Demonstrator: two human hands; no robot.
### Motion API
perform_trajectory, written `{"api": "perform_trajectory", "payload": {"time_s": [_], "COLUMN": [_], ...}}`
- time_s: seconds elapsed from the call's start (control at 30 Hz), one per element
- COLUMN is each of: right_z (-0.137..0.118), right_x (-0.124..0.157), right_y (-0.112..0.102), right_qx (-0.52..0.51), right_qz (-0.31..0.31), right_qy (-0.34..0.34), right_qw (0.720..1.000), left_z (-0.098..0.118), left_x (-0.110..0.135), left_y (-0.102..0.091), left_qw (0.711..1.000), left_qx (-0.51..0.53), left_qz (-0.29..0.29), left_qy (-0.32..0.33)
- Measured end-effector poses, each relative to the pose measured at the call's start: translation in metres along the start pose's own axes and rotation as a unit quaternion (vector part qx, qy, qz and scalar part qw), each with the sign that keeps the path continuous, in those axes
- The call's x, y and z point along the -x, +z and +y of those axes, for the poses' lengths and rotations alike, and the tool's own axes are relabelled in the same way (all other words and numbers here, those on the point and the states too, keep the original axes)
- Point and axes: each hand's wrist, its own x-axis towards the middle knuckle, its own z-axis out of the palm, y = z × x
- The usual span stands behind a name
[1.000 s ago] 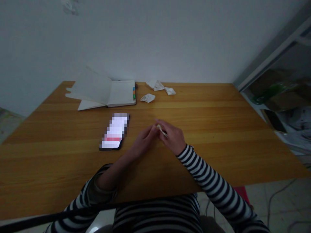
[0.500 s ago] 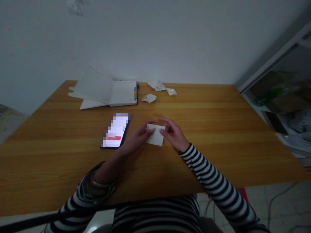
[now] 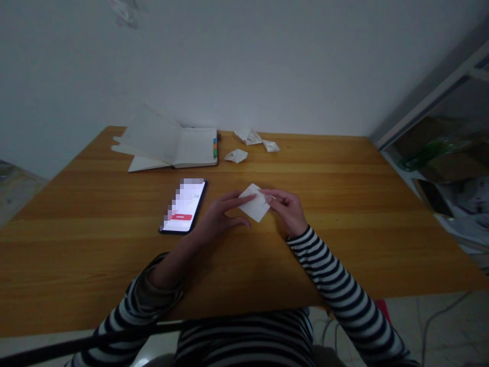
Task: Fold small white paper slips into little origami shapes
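Note:
A small square of white paper (image 3: 256, 208) lies between my hands, turned so that a corner points toward me. My right hand (image 3: 288, 209) pinches its right corner between thumb and fingers. My left hand (image 3: 223, 215) has its fingers stretched out over the paper's left side, with the thumb held apart below it. The left fingertips touch the paper's upper face. Left of my left hand lies a phone (image 3: 185, 209) with its screen lit, partly blurred out.
An open notebook (image 3: 196, 147) with coloured tabs rests at the back left of the wooden table (image 3: 355, 204). Several folded white paper pieces (image 3: 237, 155) lie beside it near the wall. A shelf with items (image 3: 439, 163) stands beyond the right edge.
The paper has turned from edge-on to corner-on toward me and shifted slightly right. My left hand has gone from pinching it to stretched fingers on top.

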Motion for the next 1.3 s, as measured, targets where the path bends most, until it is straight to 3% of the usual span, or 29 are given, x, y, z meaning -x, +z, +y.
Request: {"api": "perform_trajectory", "payload": {"time_s": [0.1,0.17,0.3,0.43,0.6,0.97,1.3], "right_z": [-0.005,-0.006,-0.002,0.001,0.005,0.009,0.018], "right_x": [0.0,0.001,0.005,0.007,0.008,0.008,0.007], "right_y": [-0.007,-0.007,-0.001,0.009,0.016,0.026,0.029], "right_qx": [-0.002,0.011,0.063,0.094,0.099,0.049,0.012], "right_qz": [-0.103,-0.126,-0.036,0.043,0.08,0.093,0.115], "right_qy": [0.008,-0.007,-0.067,-0.099,-0.101,-0.062,-0.058], "right_qw": [0.995,0.992,0.995,0.99,0.987,0.992,0.992], "left_z": [0.003,0.007,0.012,0.01,0.009,0.013,0.014], "left_x": [-0.001,-0.002,-0.004,-0.001,0.001,-0.003,-0.002], "left_y": [-0.004,-0.004,0.002,0.011,0.021,0.031,0.028], "left_qw": [1.0,0.998,0.988,0.959,0.915,0.838,0.852], "left_qx": [0.011,0.04,0.107,0.169,0.247,0.381,0.38], "left_qz": [0.022,0.041,0.073,0.148,0.204,0.258,0.245], "left_qy": [0.003,-0.006,-0.081,-0.175,-0.246,-0.292,-0.264]}}
